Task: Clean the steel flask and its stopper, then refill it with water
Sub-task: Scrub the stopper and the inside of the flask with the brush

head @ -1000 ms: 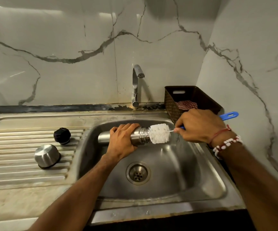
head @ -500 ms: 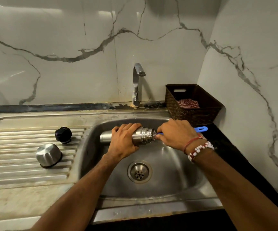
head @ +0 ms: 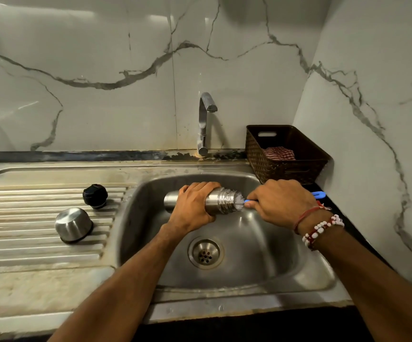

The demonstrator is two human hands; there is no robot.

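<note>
While the left hand (head: 192, 210) grips a steel flask (head: 214, 201) lying sideways over the sink (head: 261, 255), the right hand (head: 280, 202) clutches a blue-handled brush (head: 239, 201) at its mouth. A black stopper (head: 95, 196) and steel cup (head: 73, 224) rest on the drainboard (head: 27, 243).

No text, label, brand, number or sign can be read anywhere in this view — not on the steel flask (head: 218, 201), the black stopper (head: 95, 196), the steel cap (head: 73, 224), the tap (head: 205, 124) or the woven basket (head: 284, 169). Every surface that faces the camera is plain or too blurred to show lettering.
</note>
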